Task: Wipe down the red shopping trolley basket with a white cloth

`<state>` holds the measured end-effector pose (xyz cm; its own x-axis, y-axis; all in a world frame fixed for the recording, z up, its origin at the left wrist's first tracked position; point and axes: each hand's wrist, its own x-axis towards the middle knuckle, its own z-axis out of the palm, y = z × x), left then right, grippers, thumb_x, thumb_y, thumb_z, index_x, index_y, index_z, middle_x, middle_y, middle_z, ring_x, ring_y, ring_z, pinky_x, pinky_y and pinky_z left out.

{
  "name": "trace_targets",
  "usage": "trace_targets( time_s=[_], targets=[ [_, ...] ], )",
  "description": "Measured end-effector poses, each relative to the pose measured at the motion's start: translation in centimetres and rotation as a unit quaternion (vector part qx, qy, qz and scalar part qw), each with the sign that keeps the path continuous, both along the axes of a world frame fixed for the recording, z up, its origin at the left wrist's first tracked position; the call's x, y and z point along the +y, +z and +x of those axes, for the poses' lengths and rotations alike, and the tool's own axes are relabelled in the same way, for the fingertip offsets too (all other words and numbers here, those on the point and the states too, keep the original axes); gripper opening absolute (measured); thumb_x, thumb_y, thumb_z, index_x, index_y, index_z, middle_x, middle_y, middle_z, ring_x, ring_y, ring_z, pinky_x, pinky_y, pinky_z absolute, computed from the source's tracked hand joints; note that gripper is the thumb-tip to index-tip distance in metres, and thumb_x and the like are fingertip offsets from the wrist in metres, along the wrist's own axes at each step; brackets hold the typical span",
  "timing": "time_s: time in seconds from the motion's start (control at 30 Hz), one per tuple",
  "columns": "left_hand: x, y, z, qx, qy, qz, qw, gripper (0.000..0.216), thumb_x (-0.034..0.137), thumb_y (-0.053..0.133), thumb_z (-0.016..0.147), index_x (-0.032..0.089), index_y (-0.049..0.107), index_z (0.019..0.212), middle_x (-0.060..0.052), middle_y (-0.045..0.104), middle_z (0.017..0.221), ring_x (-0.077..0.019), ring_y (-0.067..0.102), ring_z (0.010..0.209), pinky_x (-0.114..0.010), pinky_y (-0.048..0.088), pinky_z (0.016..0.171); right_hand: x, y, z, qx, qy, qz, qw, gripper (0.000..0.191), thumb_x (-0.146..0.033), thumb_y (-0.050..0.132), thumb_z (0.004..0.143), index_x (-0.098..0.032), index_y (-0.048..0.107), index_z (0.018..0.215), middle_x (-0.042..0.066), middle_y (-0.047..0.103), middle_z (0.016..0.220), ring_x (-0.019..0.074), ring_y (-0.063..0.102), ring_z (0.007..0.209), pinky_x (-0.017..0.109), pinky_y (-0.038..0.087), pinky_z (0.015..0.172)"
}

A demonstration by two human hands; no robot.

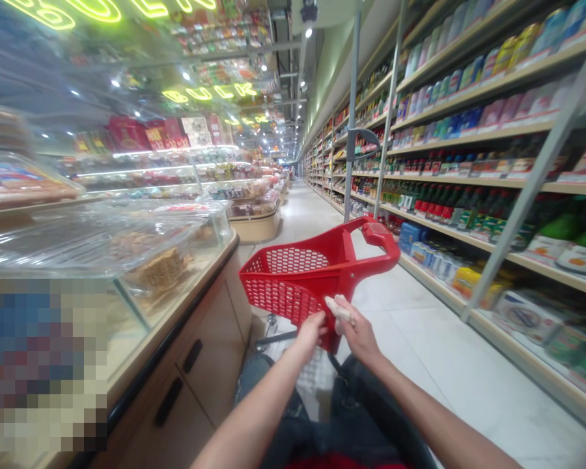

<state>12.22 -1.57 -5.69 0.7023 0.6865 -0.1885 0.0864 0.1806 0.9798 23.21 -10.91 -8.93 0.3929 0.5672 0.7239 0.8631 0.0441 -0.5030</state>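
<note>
A red plastic shopping cart (295, 286) with perforated sides stands right before me, its looped handle up on the right. My right hand (355, 329) is closed around a crumpled white cloth (340, 307) and holds it against the cart's rear face, below the handle. My left hand (313, 331) is at the cart's lower rear edge. Its fingers are curled against the red plastic, and their tips are partly hidden. Both forearms reach forward above my bent knees, in dark trousers.
On the left runs a wooden display counter (209, 348) with clear covers over packed goods. Tall shelves (469, 189) of bottles, cans and boxes line the right, behind slanted metal posts (522, 228). Between them a pale tiled aisle (305, 202) leads away.
</note>
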Motion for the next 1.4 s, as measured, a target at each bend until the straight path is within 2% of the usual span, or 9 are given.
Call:
trace_targets(
  time_s=[0.13, 0.27, 0.37, 0.5, 0.67, 0.8, 0.93, 1.2, 1.4],
  targets=[
    [-1.7, 1.7, 0.2, -0.146, -0.096, -0.199, 0.964, 0.034, 0.045, 0.048, 0.078, 0.016, 0.060, 0.092, -0.006, 0.067, 0.088, -0.0188, 0.061, 0.083, -0.033, 0.044, 0.077, 0.3, 1.8, -3.4, 0.176, 0.011, 0.062, 0.982, 0.039, -0.034, 0.041, 0.083, -0.019, 0.053, 0.117, 0.009, 0.059, 0.116, 0.0222, 0.054, 0.108, 0.041, 0.042, 0.093],
    [-2.4, 2.8, 0.6, -0.249, -0.034, -0.236, 0.939, 0.025, 0.023, 0.066, 0.064, 0.015, 0.060, 0.087, -0.006, 0.066, 0.088, -0.0172, 0.062, 0.083, -0.028, 0.045, 0.078, 0.4, 1.6, -4.1, 0.213, -0.076, 0.095, 0.969, 0.043, -0.036, 0.043, 0.081, -0.017, 0.050, 0.120, 0.010, 0.062, 0.108, 0.0245, 0.058, 0.100, 0.042, 0.047, 0.085],
    [-2.1, 2.7, 0.7, -0.218, -0.018, -0.226, 0.949, 0.024, 0.017, 0.067, 0.063, 0.013, 0.059, 0.085, -0.005, 0.066, 0.079, -0.0159, 0.062, 0.072, -0.028, 0.046, 0.072, -0.1, 0.9, -4.0, 0.083, -0.120, 0.101, 0.984, 0.044, -0.029, 0.045, 0.080, -0.018, 0.045, 0.123, 0.013, 0.053, 0.122, 0.0256, 0.051, 0.111, 0.045, 0.044, 0.089],
    [-1.6, 2.1, 0.8, -0.105, 0.032, -0.226, 0.968, 0.015, 0.029, 0.059, 0.074, 0.014, 0.057, 0.076, 0.000, 0.061, 0.063, -0.0109, 0.055, 0.054, -0.023, 0.042, 0.058, -0.8, 0.4, -4.3, -0.160, -0.030, -0.001, 0.987, 0.045, -0.024, 0.047, 0.080, -0.020, 0.043, 0.125, 0.012, 0.044, 0.132, 0.0262, 0.036, 0.125, 0.052, 0.030, 0.100],
    [-1.3, 2.2, 0.6, -0.034, -0.120, -0.249, 0.960, 0.045, 0.056, 0.034, 0.082, 0.018, 0.058, 0.087, -0.001, 0.060, 0.067, -0.0134, 0.054, 0.058, -0.026, 0.039, 0.059, -1.4, 0.1, -3.0, -0.190, -0.002, -0.049, 0.981, 0.044, -0.021, 0.043, 0.081, -0.021, 0.045, 0.125, 0.010, 0.047, 0.129, 0.0239, 0.038, 0.123, 0.047, 0.040, 0.095],
    [-1.4, 3.2, 1.4, -0.019, -0.196, -0.207, 0.958, 0.057, 0.067, 0.033, 0.076, 0.020, 0.055, 0.100, -0.004, 0.064, 0.083, -0.0159, 0.057, 0.072, -0.030, 0.039, 0.070, -1.8, 4.0, 1.0, -0.202, -0.037, 0.023, 0.978, 0.041, -0.015, 0.035, 0.082, -0.023, 0.052, 0.119, 0.005, 0.050, 0.127, 0.0183, 0.039, 0.123, 0.042, 0.040, 0.097],
    [-1.2, 2.9, 2.9, 0.004, -0.058, -0.095, 0.994, 0.041, 0.053, 0.045, 0.077, 0.017, 0.057, 0.093, -0.006, 0.064, 0.088, -0.0162, 0.058, 0.079, -0.029, 0.039, 0.073, -1.4, 7.9, 5.3, -0.210, -0.192, 0.077, 0.955, 0.037, -0.013, 0.038, 0.082, -0.021, 0.057, 0.113, 0.006, 0.047, 0.130, 0.0216, 0.024, 0.131, 0.049, 0.026, 0.104],
    [-0.6, 0.6, 2.2, 0.031, 0.020, -0.063, 0.997, 0.015, 0.031, 0.055, 0.075, 0.018, 0.059, 0.082, -0.002, 0.064, 0.080, -0.0132, 0.058, 0.071, -0.024, 0.041, 0.065, 0.4, 0.0, 3.2, -0.191, -0.059, -0.059, 0.978, 0.034, -0.014, 0.038, 0.082, -0.022, 0.060, 0.107, 0.006, 0.056, 0.121, 0.0228, 0.043, 0.120, 0.048, 0.037, 0.096],
    [-2.3, 1.7, 2.4, -0.157, -0.037, -0.230, 0.960, 0.020, 0.034, 0.058, 0.074, 0.014, 0.059, 0.074, -0.001, 0.059, 0.061, -0.0096, 0.054, 0.055, -0.021, 0.039, 0.053, 0.3, 0.9, -1.8, 0.048, -0.093, -0.001, 0.995, 0.042, -0.021, 0.035, 0.082, -0.019, 0.049, 0.122, 0.008, 0.061, 0.111, 0.0214, 0.056, 0.103, 0.040, 0.048, 0.084]
  ],
)
